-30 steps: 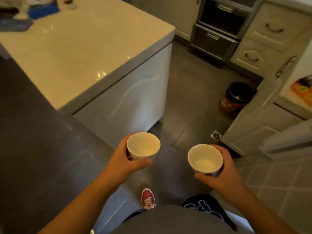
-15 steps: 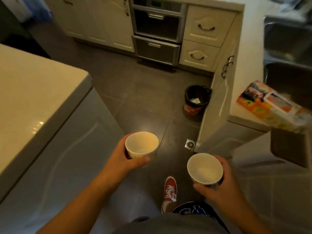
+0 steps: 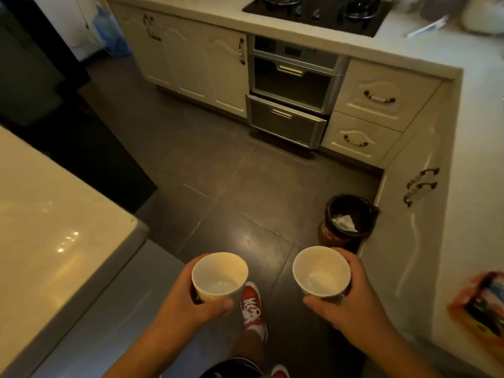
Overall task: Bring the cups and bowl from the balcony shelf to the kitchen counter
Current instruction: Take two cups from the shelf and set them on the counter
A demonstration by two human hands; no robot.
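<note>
View has swung onto L-shaped kitchen table (image 3: pixel 474 110): hob (image 3: pixel 313 12) at far edge and oven (image 3: pixel 291 85) below now face person; island table (image 3: pixel 54 214) has slid to left edge of frame. Judgement: carry leg nearly over, set-down spot near, bowl not in view. Bin (image 3: pixel 347 219) now sits closer, by right cabinet run. Red shoe (image 3: pixel 252 306) steps forward. Left hand (image 3: pixel 188 304) grip closed round left cup (image 3: pixel 219 276); right hand (image 3: pixel 351 298) grip closed round right cup (image 3: pixel 321 271); both upright, empty, held apart above floor as before.
</note>
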